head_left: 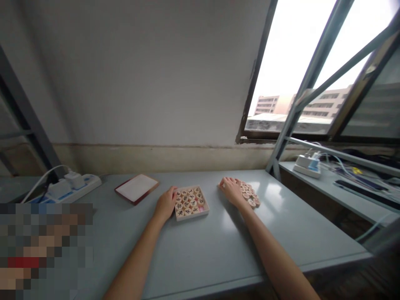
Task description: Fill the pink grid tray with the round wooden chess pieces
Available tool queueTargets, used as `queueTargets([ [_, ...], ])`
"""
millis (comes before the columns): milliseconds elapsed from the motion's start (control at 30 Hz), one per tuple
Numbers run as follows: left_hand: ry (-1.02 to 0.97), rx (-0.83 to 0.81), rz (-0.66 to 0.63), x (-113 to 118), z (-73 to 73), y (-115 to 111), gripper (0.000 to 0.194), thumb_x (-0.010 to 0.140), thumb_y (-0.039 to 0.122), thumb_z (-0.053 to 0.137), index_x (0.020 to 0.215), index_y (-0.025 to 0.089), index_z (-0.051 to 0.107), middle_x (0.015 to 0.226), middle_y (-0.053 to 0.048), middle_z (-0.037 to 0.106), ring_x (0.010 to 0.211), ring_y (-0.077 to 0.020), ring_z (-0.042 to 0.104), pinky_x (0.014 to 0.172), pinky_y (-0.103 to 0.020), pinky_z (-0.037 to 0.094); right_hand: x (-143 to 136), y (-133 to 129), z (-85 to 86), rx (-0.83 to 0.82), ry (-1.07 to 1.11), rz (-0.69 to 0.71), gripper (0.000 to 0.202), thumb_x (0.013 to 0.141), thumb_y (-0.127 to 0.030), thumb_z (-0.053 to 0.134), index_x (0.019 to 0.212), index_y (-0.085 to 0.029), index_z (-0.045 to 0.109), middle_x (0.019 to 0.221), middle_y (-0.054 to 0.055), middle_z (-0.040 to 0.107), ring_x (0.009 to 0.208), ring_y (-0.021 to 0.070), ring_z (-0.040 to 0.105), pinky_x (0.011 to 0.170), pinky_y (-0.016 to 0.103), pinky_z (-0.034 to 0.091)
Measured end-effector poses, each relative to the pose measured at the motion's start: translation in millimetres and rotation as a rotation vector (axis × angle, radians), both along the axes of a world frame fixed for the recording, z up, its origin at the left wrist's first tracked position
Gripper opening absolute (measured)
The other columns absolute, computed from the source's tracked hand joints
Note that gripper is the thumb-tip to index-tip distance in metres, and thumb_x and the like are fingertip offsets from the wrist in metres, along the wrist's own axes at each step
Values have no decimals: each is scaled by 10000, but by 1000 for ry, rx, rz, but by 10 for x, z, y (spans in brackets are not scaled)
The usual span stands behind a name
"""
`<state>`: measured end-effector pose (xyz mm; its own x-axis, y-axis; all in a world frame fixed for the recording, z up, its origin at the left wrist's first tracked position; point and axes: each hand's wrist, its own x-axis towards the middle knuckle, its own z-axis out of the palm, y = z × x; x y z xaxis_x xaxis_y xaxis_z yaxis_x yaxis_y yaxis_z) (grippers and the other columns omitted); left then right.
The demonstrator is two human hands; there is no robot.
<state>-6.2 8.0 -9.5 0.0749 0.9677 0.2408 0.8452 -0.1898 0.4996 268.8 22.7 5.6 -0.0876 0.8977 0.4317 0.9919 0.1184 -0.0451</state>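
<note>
A shallow pale box [193, 216] of round wooden Chinese chess pieces [186, 204] sits on the desk. Rows of pieces with dark characters fill most of it; a pinkish patch shows in its near right corner. My left hand [166, 203] grips the box's left wall, fingers along the side and far corner. To the right lies a loose cluster of more Chinese chess pieces [251, 196], partly behind my right hand [231, 191]. That hand is bent downward at the cluster's left edge, its fingertips closed on what looks like one piece, mostly hidden.
A flat white lid-like panel with a reddish-brown border [137, 188] lies left of the box. Power strips with plugs stand at the far left [75, 183] and on the right-hand desk [308, 164]. Metal bed-frame posts [276, 156] rise at the desk's sides. The lower left corner is pixelated.
</note>
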Motion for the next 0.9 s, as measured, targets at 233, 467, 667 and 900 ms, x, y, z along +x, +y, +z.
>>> queueTargets([
  [233,11,15,-13,-7,-13,12,287,858,233,318,1071,170,500,940,-83,636,847,-177,584,704,-239,385,-101,-26,115,-230,449,418,295,770,-385,513,987,-190,554,924,49,612,840,166,532,756,300,372],
  [467,30,13,-4,-10,-13,17,287,855,230,332,1082,172,497,935,-80,639,834,-171,586,699,-237,390,-324,-170,255,-541,501,771,380,683,-384,620,1018,-205,607,867,18,633,750,134,529,680,242,410],
  [667,36,23,-13,-11,-20,24,281,859,242,334,1077,182,501,923,-77,637,819,-167,586,694,-238,391,-350,-204,257,-455,407,711,279,672,-393,633,902,-236,649,891,8,634,778,145,513,722,260,375],
  [900,26,12,-8,-5,10,-5,286,859,245,327,1075,181,504,917,-81,639,827,-175,585,687,-243,391,-327,-168,225,-459,337,792,247,679,-376,639,901,-270,657,915,1,619,787,138,516,753,265,354],
])
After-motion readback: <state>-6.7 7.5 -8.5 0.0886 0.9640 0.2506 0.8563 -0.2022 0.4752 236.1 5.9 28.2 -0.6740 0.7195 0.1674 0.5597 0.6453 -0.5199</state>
